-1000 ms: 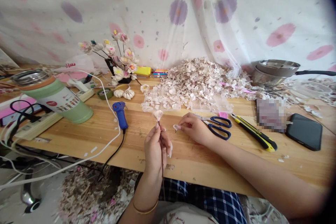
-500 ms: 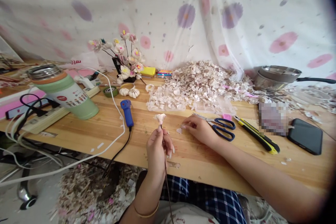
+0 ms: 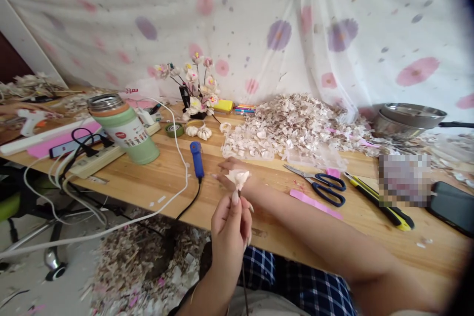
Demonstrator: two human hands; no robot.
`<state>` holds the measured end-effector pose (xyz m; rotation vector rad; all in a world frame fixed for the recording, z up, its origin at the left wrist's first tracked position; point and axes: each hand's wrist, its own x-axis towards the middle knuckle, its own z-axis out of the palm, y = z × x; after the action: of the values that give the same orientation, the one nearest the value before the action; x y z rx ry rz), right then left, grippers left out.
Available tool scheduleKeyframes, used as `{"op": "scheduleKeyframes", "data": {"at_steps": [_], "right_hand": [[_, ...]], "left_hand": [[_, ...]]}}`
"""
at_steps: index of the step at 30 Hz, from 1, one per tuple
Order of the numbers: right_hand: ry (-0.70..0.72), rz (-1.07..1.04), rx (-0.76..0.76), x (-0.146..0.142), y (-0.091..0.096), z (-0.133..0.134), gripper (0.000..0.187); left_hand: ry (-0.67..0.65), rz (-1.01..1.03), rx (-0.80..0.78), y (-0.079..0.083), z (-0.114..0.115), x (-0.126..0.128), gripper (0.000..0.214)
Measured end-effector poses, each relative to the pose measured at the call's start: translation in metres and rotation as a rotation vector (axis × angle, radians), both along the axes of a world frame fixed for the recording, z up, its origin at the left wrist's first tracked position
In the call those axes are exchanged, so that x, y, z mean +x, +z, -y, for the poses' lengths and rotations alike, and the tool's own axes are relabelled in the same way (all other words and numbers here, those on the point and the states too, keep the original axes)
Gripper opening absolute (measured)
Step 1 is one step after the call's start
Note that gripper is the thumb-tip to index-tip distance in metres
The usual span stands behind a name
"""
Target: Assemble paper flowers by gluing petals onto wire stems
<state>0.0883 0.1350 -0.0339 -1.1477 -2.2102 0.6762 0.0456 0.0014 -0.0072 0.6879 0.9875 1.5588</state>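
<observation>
My left hand [image 3: 230, 222] is closed around a thin dark stem [image 3: 244, 276], thumb and fingers pinching it just beneath a cream-white flower [image 3: 238, 178] made of dry petals. The flower points up, away from me. Behind it, my right hand [image 3: 231, 170] reaches leftward over the tabletop, its fingers stretched out and partly covered by the flower. Those fingertips are nearest to the blue hot-tool handle [image 3: 197, 160] with a black cord, and a small gap separates them. Scissors [image 3: 322, 182] with dark blue handles lie beyond my right forearm.
Petals fill a clear compartment box [image 3: 248, 144], with a large petal heap [image 3: 292, 113] behind. A flower arrangement [image 3: 200, 84], garlic bulbs [image 3: 203, 132] and green bottle [image 3: 128, 131] stand left. A white cable [image 3: 181, 153] crosses the table. A yellow cutter [image 3: 381, 202] and phone [image 3: 452, 207] lie right.
My right hand has moved left, from beside the scissors to behind the flower near the blue handle. The view has turned left, uncovering a pink strip. My left hand still grips the stem.
</observation>
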Motion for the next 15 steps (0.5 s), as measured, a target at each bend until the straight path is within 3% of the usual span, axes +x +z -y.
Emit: {"op": "scheduleKeyframes", "data": {"at_steps": [3, 6, 11, 15], "right_hand": [[-0.08, 0.012, -0.056, -0.032, -0.003, -0.015, 0.034], [-0.146, 0.007, -0.141, -0.06, 0.002, -0.023, 0.039], [-0.265, -0.061, -0.259, -0.09, 0.012, -0.024, 0.023], [-0.328, -0.236, -0.288, -0.078, 0.01, -0.023, 0.016]], "left_hand": [[-0.009, 0.0, 0.001, 0.002, 0.006, -0.004, 0.042], [-0.034, 0.012, -0.013, 0.001, 0.006, -0.007, 0.042], [-0.054, 0.044, -0.027, 0.0, 0.002, -0.01, 0.044], [-0.044, 0.055, -0.029, 0.002, 0.002, -0.013, 0.044]]}}
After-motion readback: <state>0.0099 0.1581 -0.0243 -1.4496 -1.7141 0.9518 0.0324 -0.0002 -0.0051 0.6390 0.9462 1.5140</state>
